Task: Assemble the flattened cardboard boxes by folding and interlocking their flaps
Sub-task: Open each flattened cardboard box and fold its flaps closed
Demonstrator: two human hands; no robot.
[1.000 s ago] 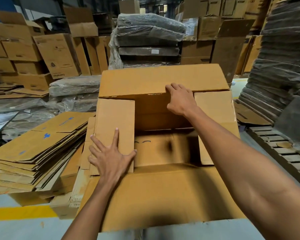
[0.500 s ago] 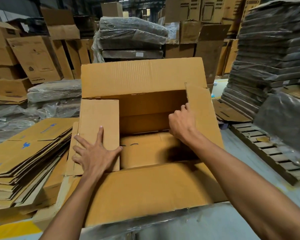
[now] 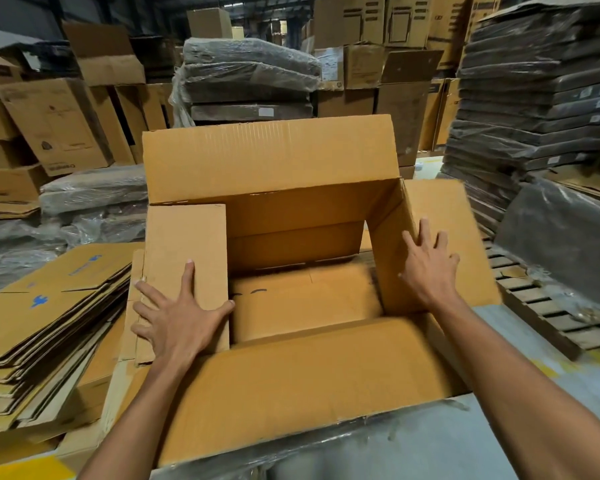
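- Brown cardboard box (image 3: 291, 216), head view: it stood open on the floor (image 3: 520, 434) directly in front of the person, with its mouth facing up and the inner bottom panels visible.
- Far flap (image 3: 267, 157) stood upright at the back. Near flap (image 3: 309, 382) lay folded outward toward the person.
- Left flap (image 3: 187, 237) lay folded inward over the box mouth, roughly level.
- Left hand (image 3: 177, 320): the palm was flat on the near end of the left flap with the fingers straight and spread wide. The thumb reached to the flap's inner edge. The hand gripped nothing and pressed on the board. The forearm reached in from the lower left.
- Right flap (image 3: 444, 206) stood tilted up and outward at the right side, and its outline was blurred.
- Right hand (image 3: 430, 268): the palm lay against the right flap close to its fold line, with the fingers straight, splayed and pointing up and away. The hand was wide open and nothing was pinched. The forearm crossed in from the lower right corner.
- Stack of flattened boxes (image 3: 42, 317) lay just beside the box on the left, some bearing blue marks.
- Wooden pallet (image 3: 541, 317) lay on the floor to the right of the box.
- Wrapped bundles (image 3: 246, 74) were piled behind the box, among further cartons.
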